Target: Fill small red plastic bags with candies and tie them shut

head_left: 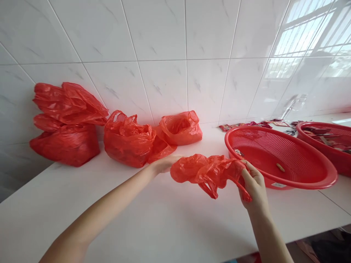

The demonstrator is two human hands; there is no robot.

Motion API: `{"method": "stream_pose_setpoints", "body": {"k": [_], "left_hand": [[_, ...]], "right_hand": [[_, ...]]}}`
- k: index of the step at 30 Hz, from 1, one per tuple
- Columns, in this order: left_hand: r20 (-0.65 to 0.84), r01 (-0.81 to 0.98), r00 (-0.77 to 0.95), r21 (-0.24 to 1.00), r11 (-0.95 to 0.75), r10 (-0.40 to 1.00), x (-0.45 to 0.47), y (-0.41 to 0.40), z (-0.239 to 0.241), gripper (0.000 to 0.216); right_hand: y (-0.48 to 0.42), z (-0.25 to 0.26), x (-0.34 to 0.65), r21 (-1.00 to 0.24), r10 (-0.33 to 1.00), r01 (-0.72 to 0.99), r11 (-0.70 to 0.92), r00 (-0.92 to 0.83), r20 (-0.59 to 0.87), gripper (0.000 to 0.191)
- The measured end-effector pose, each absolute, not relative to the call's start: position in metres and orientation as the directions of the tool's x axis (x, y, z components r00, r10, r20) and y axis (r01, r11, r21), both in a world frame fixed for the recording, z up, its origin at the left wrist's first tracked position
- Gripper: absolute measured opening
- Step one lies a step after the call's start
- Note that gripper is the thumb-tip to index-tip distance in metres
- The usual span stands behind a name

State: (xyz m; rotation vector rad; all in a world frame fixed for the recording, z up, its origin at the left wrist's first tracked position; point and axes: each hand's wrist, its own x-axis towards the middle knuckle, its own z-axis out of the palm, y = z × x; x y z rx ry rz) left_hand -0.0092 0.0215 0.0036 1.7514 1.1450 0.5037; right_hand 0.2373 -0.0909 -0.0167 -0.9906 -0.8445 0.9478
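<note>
Both hands hold one crumpled red plastic bag (pixel 208 171) just above the white counter (pixel 153 219), left of the red mesh basket (pixel 282 160). Left hand (pixel 163 164) grips the bag's left end, fingers mostly hidden behind the film, so how tightly is unclear. Right hand (pixel 253 184) pinches the right end, fingers closed on a handle loop. To handle it well: keep both pinches firm, pull ends apart evenly, avoid tearing thin film. Three filled red bags (pixel 128 140) sit against the tiled wall (pixel 164 54).
</note>
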Motion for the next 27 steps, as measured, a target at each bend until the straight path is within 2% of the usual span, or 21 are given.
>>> {"method": "stream_pose_setpoints", "body": {"k": [2, 4, 6, 8, 9, 11, 13, 15, 17, 21, 24, 27], "left_hand": [[-0.069, 0.402, 0.381, 0.91, -0.098, 0.922, -0.01, 0.024, 0.017, 0.033], [0.06, 0.256, 0.326, 0.955, -0.149, 0.943, -0.005, 0.016, 0.033, 0.029], [0.163, 0.13, 0.451, 0.961, -0.245, 0.878, 0.006, -0.004, 0.048, 0.025], [0.144, 0.164, 0.686, 0.924, -0.345, 0.713, 0.021, -0.027, 0.055, 0.027], [0.118, 0.225, 0.774, 0.867, -0.444, 0.622, 0.029, -0.038, 0.054, 0.027], [0.056, 0.354, 0.861, 0.647, -0.675, 0.505, 0.042, -0.053, 0.045, 0.027], [-0.024, 0.504, 0.844, 0.376, -0.778, 0.536, 0.05, -0.055, 0.031, 0.031], [-0.078, 0.663, 0.747, 0.166, -0.73, 0.66, 0.051, -0.047, 0.017, 0.033], [-0.064, 0.773, 0.634, 0.058, -0.631, 0.771, 0.048, -0.034, 0.011, 0.038], [0.04, 0.862, 0.502, 0.06, -0.504, 0.864, 0.036, -0.011, 0.021, 0.042], [0.007, 0.905, 0.413, 0.103, -0.412, 0.911, 0.029, -0.005, 0.033, 0.045], [-0.062, 0.953, 0.3, 0.076, -0.295, 0.952, 0.022, -0.003, 0.044, 0.041]], "right_hand": [[-0.09, -0.02, 0.236, -0.956, 0.899, -0.182, 0.231, 0.415, 0.138, 0.02], [-0.089, -0.024, 0.235, -0.972, 0.897, -0.131, 0.196, 0.425, 0.124, 0.016], [-0.086, -0.026, 0.232, -0.981, 0.901, -0.076, 0.177, 0.414, 0.131, 0.015], [-0.085, -0.026, 0.23, -0.986, 0.914, -0.01, 0.165, 0.378, 0.149, 0.014], [-0.085, -0.024, 0.229, -0.987, 0.924, 0.02, 0.16, 0.35, 0.157, 0.014], [-0.086, -0.021, 0.229, -0.986, 0.946, 0.057, 0.156, 0.278, 0.165, 0.011], [-0.088, -0.017, 0.231, -0.988, 0.965, 0.063, 0.139, 0.215, 0.149, 0.008], [-0.091, -0.015, 0.237, -0.993, 0.981, 0.059, 0.107, 0.156, 0.115, 0.008], [-0.094, -0.015, 0.243, -0.994, 0.991, 0.076, 0.082, 0.098, 0.089, 0.011], [-0.098, -0.014, 0.253, -0.984, 0.995, 0.158, 0.083, 0.041, 0.091, 0.024], [-0.095, -0.015, 0.261, -0.967, 0.992, 0.222, 0.123, 0.0, 0.126, 0.034], [-0.09, -0.02, 0.274, -0.909, 0.968, 0.377, 0.177, 0.1, 0.23, 0.04]]}}
